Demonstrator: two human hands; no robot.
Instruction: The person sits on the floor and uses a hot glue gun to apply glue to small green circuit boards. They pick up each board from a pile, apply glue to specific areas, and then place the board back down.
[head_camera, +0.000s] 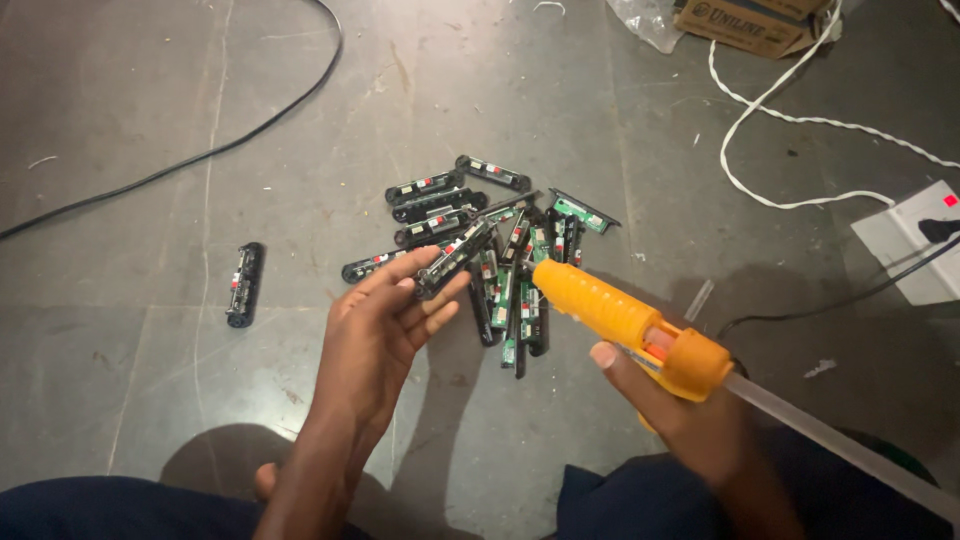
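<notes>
Dark blue trousers (620, 505) fill the bottom edge, closest to the camera, with the grey tiled floor (150, 380) spreading out beyond them. On that floor, a black cable (200, 155) curves across the upper left and a white twisted cord (790, 118) loops at the upper right, running toward a white socket box (905, 240). A cardboard box (755, 25) sits at the top edge.

At the centre lies a pile of circuit modules (510, 270), long narrow pieces with black faces and green boards, heaped and overlapping. 1 stray module (244, 284) lies well apart to the left.

The right hand (690, 415) is closed around the handle of an orange glue gun (625, 320), forefinger lying along its underside; the nozzle points toward the pile, and a clear glue stick (830, 440) juts from the back. The left hand (385, 325) is half open, its grip loose, fingers and thumb pinching 1 held module (455, 258) by its lower end, just above the near edge of the pile.
</notes>
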